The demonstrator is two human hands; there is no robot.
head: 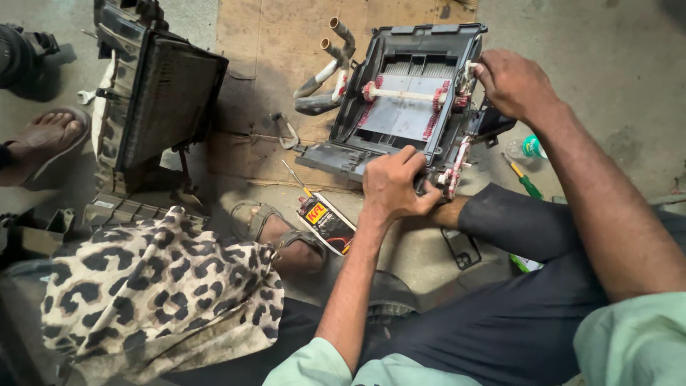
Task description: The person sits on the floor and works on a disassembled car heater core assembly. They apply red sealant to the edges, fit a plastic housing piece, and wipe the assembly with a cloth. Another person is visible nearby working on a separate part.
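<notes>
A black plastic heater housing (pixel 386 154) with grey flaps and red-and-white gear parts lies tilted on the ground in front of me. My left hand (pixel 393 182) grips its near right corner, fingers curled by a white and red linkage (pixel 457 168). My right hand (pixel 511 82) holds the far right edge, fingertips pinching a small white part there. Two metal pipes (pixel 332 53) stick out at the housing's far left side.
A second black housing with a radiator core (pixel 153 100) stands at the left on cardboard (pixel 286 43). A spotted cloth (pixel 157 286) lies near my sandalled foot (pixel 275 232). A dark tube (pixel 327 223), a green-handled screwdriver (pixel 527 184) and another person's foot (pixel 43 139) are nearby.
</notes>
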